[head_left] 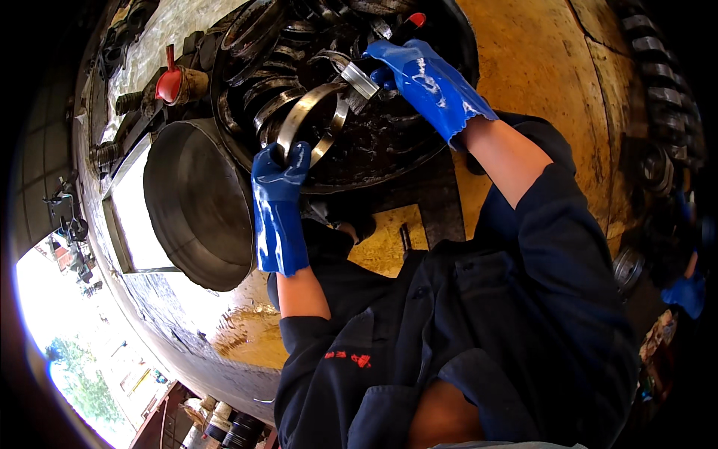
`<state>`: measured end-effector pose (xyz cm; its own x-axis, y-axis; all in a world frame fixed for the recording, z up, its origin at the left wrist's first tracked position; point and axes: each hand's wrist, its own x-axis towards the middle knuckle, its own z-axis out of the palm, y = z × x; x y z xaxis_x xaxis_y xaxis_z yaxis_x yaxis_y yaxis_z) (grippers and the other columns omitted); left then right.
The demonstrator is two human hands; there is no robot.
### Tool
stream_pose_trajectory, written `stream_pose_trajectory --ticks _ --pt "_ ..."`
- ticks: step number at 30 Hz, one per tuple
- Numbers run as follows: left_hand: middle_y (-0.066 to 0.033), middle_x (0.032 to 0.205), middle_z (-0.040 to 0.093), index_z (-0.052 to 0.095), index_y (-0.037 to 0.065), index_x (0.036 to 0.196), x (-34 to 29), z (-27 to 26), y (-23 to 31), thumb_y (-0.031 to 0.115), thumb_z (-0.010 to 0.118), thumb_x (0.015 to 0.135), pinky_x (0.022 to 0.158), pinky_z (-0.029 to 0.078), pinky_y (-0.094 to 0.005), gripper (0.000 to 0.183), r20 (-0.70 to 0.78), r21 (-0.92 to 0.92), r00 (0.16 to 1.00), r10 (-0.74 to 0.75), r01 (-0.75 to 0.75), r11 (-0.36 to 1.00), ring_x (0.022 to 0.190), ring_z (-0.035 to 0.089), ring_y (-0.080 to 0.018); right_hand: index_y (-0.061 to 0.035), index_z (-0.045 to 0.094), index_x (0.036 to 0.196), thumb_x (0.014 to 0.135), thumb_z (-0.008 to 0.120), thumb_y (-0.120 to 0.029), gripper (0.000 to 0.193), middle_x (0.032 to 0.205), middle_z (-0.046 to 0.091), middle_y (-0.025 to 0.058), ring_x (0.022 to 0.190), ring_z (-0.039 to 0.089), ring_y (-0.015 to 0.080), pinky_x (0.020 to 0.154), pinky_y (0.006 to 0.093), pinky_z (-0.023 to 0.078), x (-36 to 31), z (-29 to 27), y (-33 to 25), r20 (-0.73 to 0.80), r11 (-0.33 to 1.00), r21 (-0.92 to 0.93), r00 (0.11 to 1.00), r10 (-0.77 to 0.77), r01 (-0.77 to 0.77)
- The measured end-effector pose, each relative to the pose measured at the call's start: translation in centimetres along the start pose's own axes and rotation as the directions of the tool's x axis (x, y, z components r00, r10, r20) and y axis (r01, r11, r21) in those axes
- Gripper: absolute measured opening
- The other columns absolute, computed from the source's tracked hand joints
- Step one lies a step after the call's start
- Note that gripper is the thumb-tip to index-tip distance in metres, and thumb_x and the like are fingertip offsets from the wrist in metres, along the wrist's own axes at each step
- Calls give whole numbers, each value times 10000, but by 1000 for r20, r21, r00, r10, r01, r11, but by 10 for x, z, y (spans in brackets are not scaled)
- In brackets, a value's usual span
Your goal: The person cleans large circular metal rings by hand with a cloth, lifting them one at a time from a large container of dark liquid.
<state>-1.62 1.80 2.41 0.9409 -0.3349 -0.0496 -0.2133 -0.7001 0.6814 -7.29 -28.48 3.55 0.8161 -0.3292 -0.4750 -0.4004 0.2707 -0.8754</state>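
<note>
My left hand (278, 183), in a blue rubber glove, pinches the lower edge of a shiny metal ring (301, 114) between thumb and fingers. The ring stands tilted over a wide, dark, oily basin (366, 163). In a matching glove, my right hand (430, 81) is closed on a flat brush (361, 79) with a silver metal band. Its bristles point down toward the ring's right side; whether they touch it I cannot tell. Several dark, wet metal rings (273, 97) lie in the basin, left of and beyond the held one.
A deep round metal pan (198, 206) stands left of the basin, beside a pale-framed panel (138, 217). Behind it, a red scoop-like thing (170, 84) rests among dark metal parts. Stained yellow-brown floor (531, 82) lies to the right, with a row of dark machine parts (666, 90) beyond.
</note>
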Motion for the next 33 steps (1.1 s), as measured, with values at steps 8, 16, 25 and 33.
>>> stream_pose_trajectory --ticks 8,16,25,33 --pt "-52 672 644 657 47 951 -4 -4 24 98 803 857 423 413 -248 181 59 -748 935 -350 273 604 493 570 -139 -74 741 1049 893 668 -457 420 922 747 140 854 715 284 829 387 561 -15 42 51 70 824 -566 997 14 29" --pt "-17 692 662 666 58 937 1 0 16 234 864 832 488 450 -267 286 75 -456 899 -432 416 787 536 583 -114 -110 753 1042 949 676 -191 146 862 750 89 769 734 179 677 289 571 -10 50 27 208 444 -828 923 -323 342" --pt "-12 727 688 721 36 959 11 24 34 195 868 826 583 491 -274 254 131 -337 912 -389 410 848 631 607 -99 -122 713 1194 927 715 -351 353 1033 766 85 802 729 203 795 347 589 3 41 56 192 595 -655 864 -465 466" --pt "-1 675 657 688 43 859 17 33 22 247 850 846 518 433 -273 261 -12 -321 984 -178 165 933 544 552 -99 -52 756 990 926 696 -403 361 794 710 62 738 644 147 727 307 515 2 42 51 194 971 -212 970 150 -108"
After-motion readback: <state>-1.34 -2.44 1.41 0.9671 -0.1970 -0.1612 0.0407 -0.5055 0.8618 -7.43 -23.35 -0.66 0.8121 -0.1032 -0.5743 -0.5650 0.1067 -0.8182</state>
